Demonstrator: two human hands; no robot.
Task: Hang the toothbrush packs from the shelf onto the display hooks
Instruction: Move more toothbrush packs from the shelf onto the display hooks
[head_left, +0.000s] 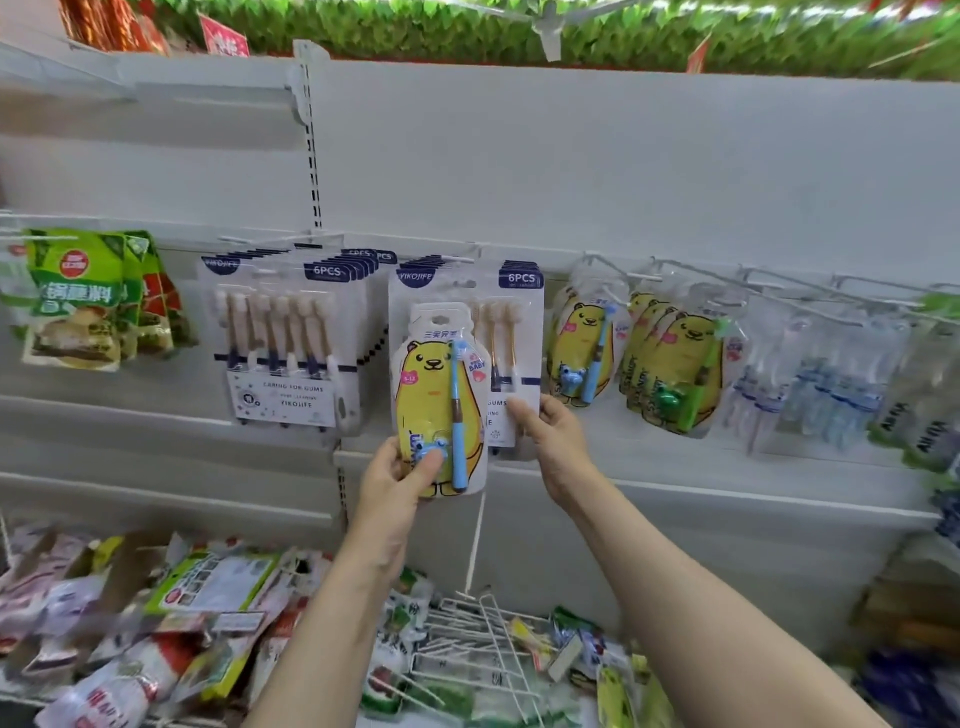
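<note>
white back panel (623, 171) faces me | slotted upright (313, 171) at its left edge | green foliage strip (389, 26) above it | white ledge (727, 493) below it

The bear toothbrush pack (439, 400) is shiny clear plastic over printed card, and the toothbrush inside looks like smooth blue plastic. The display hooks (779, 283) are thin white-coated metal wire. The back wall (623, 171) looks smooth, flat and not shiny.
</note>
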